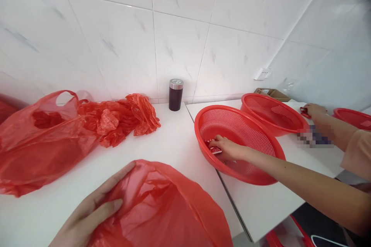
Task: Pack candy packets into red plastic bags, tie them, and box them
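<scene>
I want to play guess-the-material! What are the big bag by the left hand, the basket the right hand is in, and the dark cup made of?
The bag looks like thin, shiny plastic: it's crinkly and see-through. The basket seems hard, glossy plastic, full of little holes. The cup has a silvery, maybe metal lid; its dark body could be metal or plastic.

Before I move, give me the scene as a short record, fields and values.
left hand: left hand grips the rim of an open red bag
right hand: right hand holds a patterned packet inside the near basket
behind: far basket; another person's hand beyond it
by wall: dark tumbler, upright; crumpled red plastic
</scene>
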Tool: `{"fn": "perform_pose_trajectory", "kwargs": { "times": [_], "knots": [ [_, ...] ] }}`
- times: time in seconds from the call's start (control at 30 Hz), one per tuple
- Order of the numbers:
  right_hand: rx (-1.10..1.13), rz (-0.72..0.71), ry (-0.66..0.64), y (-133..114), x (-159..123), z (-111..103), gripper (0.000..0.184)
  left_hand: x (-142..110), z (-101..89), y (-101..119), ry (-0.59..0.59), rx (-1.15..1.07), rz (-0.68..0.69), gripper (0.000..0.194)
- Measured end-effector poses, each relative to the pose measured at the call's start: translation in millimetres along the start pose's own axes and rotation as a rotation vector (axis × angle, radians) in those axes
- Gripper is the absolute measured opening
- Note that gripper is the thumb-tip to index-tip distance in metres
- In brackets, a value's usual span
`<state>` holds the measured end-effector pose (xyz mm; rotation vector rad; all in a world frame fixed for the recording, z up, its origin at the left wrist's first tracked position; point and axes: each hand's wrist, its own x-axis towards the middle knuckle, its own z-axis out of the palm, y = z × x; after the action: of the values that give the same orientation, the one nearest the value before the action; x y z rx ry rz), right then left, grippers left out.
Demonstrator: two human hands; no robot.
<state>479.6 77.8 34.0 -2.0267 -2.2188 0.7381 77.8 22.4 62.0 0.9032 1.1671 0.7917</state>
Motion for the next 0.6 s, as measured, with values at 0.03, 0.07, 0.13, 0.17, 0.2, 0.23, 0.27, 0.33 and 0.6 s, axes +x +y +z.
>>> {"fn": "perform_pose_trajectory", "kwargs": {
  "times": [0.03, 0.07, 0.13, 0.17, 0.2, 0.23, 0.27, 0.33, 0.6],
  "knots": [
    [0.018, 0.016, 0.011, -2, -1, 1, 0.042, 0, 2.3, 3, 0.008, -0.083, -0.029, 0.059],
    [0.037, 0.032, 0.018, -3, -2, 2, 0.04, 0, 4.1, 6, 0.011, -0.145, -0.046, 0.062],
    [0.085, 0.055, 0.03, -3, -1, 1, 0.036, 0, 6.0, 8, -0.004, -0.185, -0.044, 0.066],
    [0.113, 0.061, 0.036, -1, 1, -1, 0.034, -1, 5.9, 8, -0.022, -0.185, -0.036, 0.066],
    [0.142, 0.064, 0.045, 2, 3, -5, 0.031, -2, 5.4, 7, -0.041, -0.179, -0.023, 0.067],
    [0.174, 0.065, 0.057, 5, 4, -10, 0.027, -2, 4.6, 7, -0.057, -0.17, -0.011, 0.067],
    [0.206, 0.063, 0.075, 8, 5, -17, 0.023, -3, 4.1, 6, -0.067, -0.159, 0.001, 0.067],
    [0.267, 0.056, 0.137, 10, 2, -35, 0.016, -6, 4.9, 5, -0.072, -0.127, 0.027, 0.067],
    [0.552, -0.252, 0.5, -93, -69, -95, 0.028, -10, 28.1, 2, -0.228, -0.11, 0.024, 0.075]
  ]
}}
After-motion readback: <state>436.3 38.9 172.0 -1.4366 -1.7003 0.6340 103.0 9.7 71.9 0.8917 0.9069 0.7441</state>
